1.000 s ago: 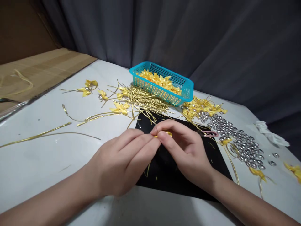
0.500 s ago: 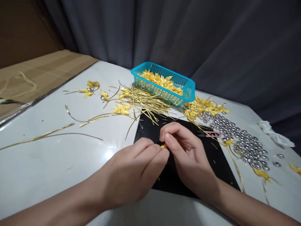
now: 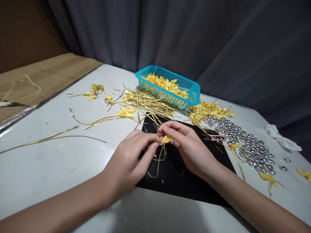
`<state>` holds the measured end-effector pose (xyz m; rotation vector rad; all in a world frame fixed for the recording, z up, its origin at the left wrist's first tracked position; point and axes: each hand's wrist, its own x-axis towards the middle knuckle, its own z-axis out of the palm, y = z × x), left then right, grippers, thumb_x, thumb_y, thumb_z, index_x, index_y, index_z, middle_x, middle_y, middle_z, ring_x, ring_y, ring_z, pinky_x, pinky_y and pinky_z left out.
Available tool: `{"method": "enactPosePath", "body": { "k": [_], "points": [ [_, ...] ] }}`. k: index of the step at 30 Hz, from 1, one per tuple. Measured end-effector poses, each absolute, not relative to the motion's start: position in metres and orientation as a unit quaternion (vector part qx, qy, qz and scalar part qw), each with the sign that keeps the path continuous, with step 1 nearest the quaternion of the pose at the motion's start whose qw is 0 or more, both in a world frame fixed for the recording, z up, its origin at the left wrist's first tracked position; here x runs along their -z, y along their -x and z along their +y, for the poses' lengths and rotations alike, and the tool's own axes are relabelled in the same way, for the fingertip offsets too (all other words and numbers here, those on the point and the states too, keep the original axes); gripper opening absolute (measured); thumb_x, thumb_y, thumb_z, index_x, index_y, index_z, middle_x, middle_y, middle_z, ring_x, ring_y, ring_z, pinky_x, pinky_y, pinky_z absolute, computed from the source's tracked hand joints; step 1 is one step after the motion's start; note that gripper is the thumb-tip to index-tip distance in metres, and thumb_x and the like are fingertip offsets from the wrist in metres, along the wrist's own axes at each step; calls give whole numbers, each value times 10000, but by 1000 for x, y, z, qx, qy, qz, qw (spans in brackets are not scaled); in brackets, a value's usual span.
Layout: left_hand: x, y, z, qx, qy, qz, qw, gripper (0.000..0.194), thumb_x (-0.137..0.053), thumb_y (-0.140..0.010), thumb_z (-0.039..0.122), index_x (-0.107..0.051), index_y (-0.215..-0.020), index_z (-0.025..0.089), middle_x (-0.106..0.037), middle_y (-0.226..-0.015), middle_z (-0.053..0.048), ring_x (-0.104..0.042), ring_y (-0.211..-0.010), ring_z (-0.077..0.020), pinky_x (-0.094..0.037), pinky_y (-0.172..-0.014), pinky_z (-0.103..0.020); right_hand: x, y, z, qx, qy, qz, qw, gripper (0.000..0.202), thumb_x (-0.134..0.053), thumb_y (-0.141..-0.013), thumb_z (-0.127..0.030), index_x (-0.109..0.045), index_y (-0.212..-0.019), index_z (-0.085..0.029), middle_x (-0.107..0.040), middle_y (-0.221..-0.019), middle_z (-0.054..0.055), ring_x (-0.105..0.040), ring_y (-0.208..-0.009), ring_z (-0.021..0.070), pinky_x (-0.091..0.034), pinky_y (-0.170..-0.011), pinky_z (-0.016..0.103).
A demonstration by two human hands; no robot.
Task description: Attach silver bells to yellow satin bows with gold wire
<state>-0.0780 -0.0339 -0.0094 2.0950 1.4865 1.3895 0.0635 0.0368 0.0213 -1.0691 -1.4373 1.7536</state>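
Over the black mat point(image 3: 194, 181), my left hand point(image 3: 133, 155) and my right hand point(image 3: 188, 145) meet at the fingertips. Between them is a small yellow ribbon bow point(image 3: 166, 139), pinched from both sides. A thin gold cord point(image 3: 158, 165) hangs from it in a loop toward the mat. One silver bead point(image 3: 155, 155) shows beside my left fingers; whether it is threaded on the cord I cannot tell. Pink-handled thread snips point(image 3: 216, 138) lie on the mat beyond my right hand.
A blue basket point(image 3: 167, 92) of yellow bows stands at the back, beside a pile of gold cords point(image 3: 153, 103). To the right are beaded yellow bows point(image 3: 211, 110), many silver beads point(image 3: 252, 145) and a white cloth point(image 3: 283, 137). Cardboard point(image 3: 48, 71) lies at left.
My left hand has turned and its fingers have opened out from a fist into a pinch. Both hands have shifted slightly left and up, and the bow and hanging cord now show.
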Motion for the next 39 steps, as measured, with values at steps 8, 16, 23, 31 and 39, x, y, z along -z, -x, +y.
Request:
{"method": "enactPosePath", "body": {
  "k": [8,16,23,31,39],
  "points": [
    [9,79,-27,-535,-566,566,269,64,-531,-866,217,-590,-879,198,-644,-834,17,-612,-747,-87,-472,-690,-179,-21,-70,44,-539,331,-734,245,144,-626,-773,-222,-606,-876,-123,-553,-687,1,-496,-610,66,-421,-544,155],
    [10,80,-28,-523,-589,563,251,62,-521,-868,199,-583,-875,197,-633,-799,23,-602,-712,-83,-459,-665,-181,-18,-73,45,-427,291,-806,289,89,-583,-825,-191,-615,-867,-119,-603,-776,23,-546,-636,62,-457,-564,145],
    [10,82,-28,-469,-709,507,146,102,-501,-862,99,-582,-893,153,-634,-778,-7,-578,-746,-102,-451,-699,-198,-27,-74,50,-589,297,-717,226,95,-580,-832,-216,-626,-844,-134,-640,-811,23,-598,-764,92,-484,-724,184],
    [13,84,-26,-424,-789,444,9,140,-498,-855,41,-568,-953,113,-654,-799,-58,-538,-742,-146,-479,-711,-249,-15,-71,41,-509,254,-759,318,86,-500,-890,-183,-554,-840,-138,-563,-805,9,-537,-767,68,-450,-726,158],
    [10,81,-32,-380,-822,423,-11,169,-450,-862,36,-590,-949,73,-642,-767,-79,-532,-750,-173,-498,-693,-264,-14,-70,28,-526,274,-727,345,104,-494,-893,-180,-546,-809,-147,-547,-782,12,-521,-738,76,-442,-665,165]
  ]
}}
